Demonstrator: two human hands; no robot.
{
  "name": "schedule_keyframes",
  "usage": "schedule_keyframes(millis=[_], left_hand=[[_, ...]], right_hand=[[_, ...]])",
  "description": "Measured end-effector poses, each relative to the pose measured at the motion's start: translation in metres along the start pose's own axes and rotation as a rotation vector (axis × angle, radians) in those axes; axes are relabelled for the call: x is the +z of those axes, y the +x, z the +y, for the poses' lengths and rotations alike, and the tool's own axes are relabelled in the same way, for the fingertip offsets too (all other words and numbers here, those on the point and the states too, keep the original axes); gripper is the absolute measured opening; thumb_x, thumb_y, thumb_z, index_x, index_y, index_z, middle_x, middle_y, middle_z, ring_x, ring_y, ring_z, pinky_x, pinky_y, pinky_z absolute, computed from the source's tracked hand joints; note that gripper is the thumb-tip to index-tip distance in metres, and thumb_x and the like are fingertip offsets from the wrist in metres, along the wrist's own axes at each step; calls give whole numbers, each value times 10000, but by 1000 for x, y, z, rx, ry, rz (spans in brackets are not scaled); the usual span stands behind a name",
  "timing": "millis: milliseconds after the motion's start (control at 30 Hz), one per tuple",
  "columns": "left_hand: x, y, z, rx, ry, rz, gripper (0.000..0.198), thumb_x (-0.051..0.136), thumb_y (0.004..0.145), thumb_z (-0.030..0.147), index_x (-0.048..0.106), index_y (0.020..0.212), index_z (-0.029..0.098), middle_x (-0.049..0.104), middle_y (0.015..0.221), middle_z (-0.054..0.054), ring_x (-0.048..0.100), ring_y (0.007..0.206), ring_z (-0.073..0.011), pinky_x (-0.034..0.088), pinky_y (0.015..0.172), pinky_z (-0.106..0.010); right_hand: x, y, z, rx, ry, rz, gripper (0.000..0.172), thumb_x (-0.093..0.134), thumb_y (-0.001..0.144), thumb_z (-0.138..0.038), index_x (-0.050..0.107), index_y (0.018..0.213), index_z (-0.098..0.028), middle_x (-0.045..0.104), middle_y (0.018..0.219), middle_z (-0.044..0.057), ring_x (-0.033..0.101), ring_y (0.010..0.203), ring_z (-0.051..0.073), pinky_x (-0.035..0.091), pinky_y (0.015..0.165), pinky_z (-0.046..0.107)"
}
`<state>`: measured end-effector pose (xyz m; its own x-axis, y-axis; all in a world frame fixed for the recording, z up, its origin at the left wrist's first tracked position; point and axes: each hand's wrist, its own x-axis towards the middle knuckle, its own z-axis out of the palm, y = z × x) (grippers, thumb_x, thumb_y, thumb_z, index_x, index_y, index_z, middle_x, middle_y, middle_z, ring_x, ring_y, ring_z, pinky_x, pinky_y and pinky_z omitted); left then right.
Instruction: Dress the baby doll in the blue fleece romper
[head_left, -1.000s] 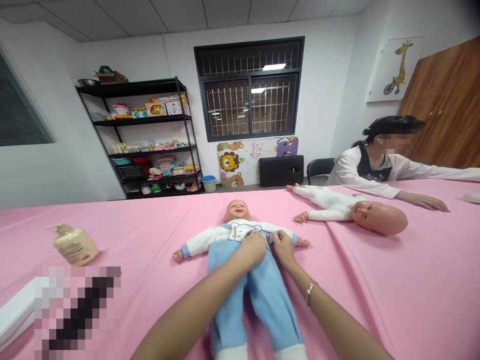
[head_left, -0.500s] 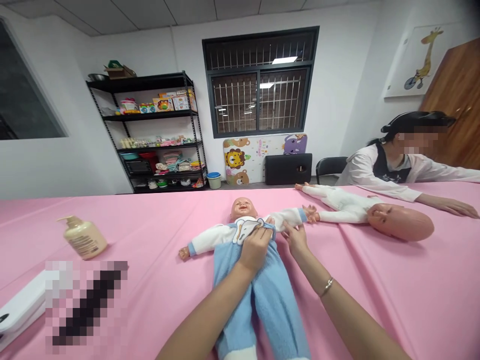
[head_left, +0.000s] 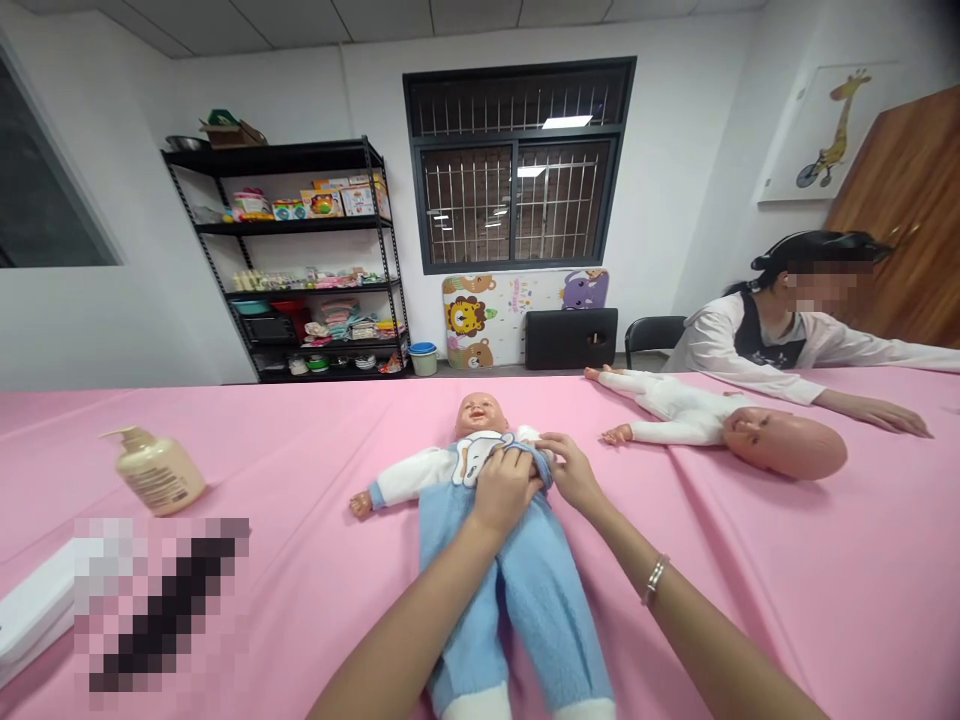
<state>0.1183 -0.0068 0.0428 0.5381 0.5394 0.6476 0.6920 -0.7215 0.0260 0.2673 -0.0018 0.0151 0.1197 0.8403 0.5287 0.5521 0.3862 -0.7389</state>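
A baby doll point(head_left: 480, 412) lies on its back in a blue and white romper point(head_left: 465, 515), head away from me. My left hand point(head_left: 506, 488) is closed on the romper's blue edge at the chest, beside the animal-face patch. At the doll's shoulder on the right, my right hand point(head_left: 571, 474) pinches at the same side of the garment, fingers bent against the cloth. The doll's arm on that side is mostly hidden behind my hands and the cloth. Its other arm point(head_left: 405, 478) stretches out to the left in a white sleeve with a blue cuff.
A second doll point(head_left: 686, 410) in white lies at the right, near a co-worker's hand point(head_left: 874, 410). A pump bottle point(head_left: 159, 472) and a white object point(head_left: 45, 600) stand or lie at the left on the pink tablecloth point(head_left: 285, 440). Behind are a shelf point(head_left: 300, 225) and a window.
The doll's arm on the right was stretched outward and is now mostly out of sight. My right hand has moved up and inward to the shoulder; my left still grips the edge.
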Motion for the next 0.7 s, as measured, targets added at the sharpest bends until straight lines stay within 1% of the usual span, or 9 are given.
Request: schedule_keyframes(millis=[33, 100, 133, 200, 300, 400, 467, 567, 700], left_hand=[[0, 1, 2, -60, 31, -51, 387, 645, 761, 313, 538, 1087, 134, 627, 989, -108, 569, 943, -277, 480, 815, -414], [2, 2, 5, -151, 84, -133, 325, 634, 759, 313, 565, 1013, 121, 633, 904, -115, 581, 863, -284, 487, 749, -406], [2, 2, 6, -173, 96, -161, 288, 612, 770, 292, 569, 993, 115, 634, 889, -125, 583, 850, -287, 484, 737, -404], [3, 3, 8, -182, 88, -191, 258, 575, 783, 257, 566, 997, 113, 636, 875, -134, 584, 843, -291, 477, 726, -403], [3, 2, 8, -151, 44, -185, 334, 591, 769, 273, 545, 1070, 136, 640, 888, -126, 578, 860, -292, 469, 746, -405], [3, 0, 7, -133, 12, -174, 360, 606, 763, 294, 544, 1094, 166, 644, 879, -108, 573, 870, -285, 473, 758, -400], [5, -1, 5, -99, -18, -160, 406, 612, 761, 287, 523, 1141, 172, 644, 902, -104, 567, 912, -277, 472, 793, -396], [7, -3, 1, -32, -76, -128, 519, 626, 745, 280, 464, 1226, 174, 628, 1005, -102, 549, 987, -260, 457, 863, -386], [5, -5, -4, 48, -127, -87, 471, 597, 754, 263, 491, 1203, 170, 639, 968, -78, 571, 938, -240, 453, 875, -374]], right_hand=[[-3, 1, -3, 20, 90, -45, 344, 441, 692, -129, 652, 955, -196, 532, 1110, 86, 498, 1065, 202, 473, 771, 292], [-9, -1, -10, 26, 191, -158, 339, 529, 687, -200, 633, 1010, -203, 514, 1182, 79, 477, 1105, 213, 470, 773, 290], [-11, -3, -15, 12, 190, -194, 361, 563, 686, -231, 615, 1043, -211, 507, 1201, 74, 481, 1098, 212, 465, 776, 290], [-15, -7, -21, -22, 78, -181, 310, 561, 713, -249, 608, 1018, -215, 542, 1141, 62, 510, 1025, 198, 453, 750, 282], [-19, -8, -24, -47, -266, -92, 135, 491, 767, -225, 602, 840, -202, 587, 917, 48, 526, 876, 176, 407, 682, 263], [-20, 3, -17, -10, -523, -98, 104, 476, 794, -238, 569, 798, -192, 577, 856, 46, 521, 769, 158, 340, 598, 246], [-21, 15, -10, 19, -583, -147, 100, 473, 799, -226, 563, 813, -184, 587, 859, 48, 522, 723, 147, 310, 576, 240], [-19, 38, -1, 20, -592, -236, 109, 473, 792, -191, 581, 799, -176, 612, 849, 55, 533, 717, 152, 296, 585, 238], [-9, 67, 3, 19, -490, -276, 115, 507, 757, -154, 616, 731, -177, 633, 795, 60, 530, 687, 157, 287, 604, 245]])
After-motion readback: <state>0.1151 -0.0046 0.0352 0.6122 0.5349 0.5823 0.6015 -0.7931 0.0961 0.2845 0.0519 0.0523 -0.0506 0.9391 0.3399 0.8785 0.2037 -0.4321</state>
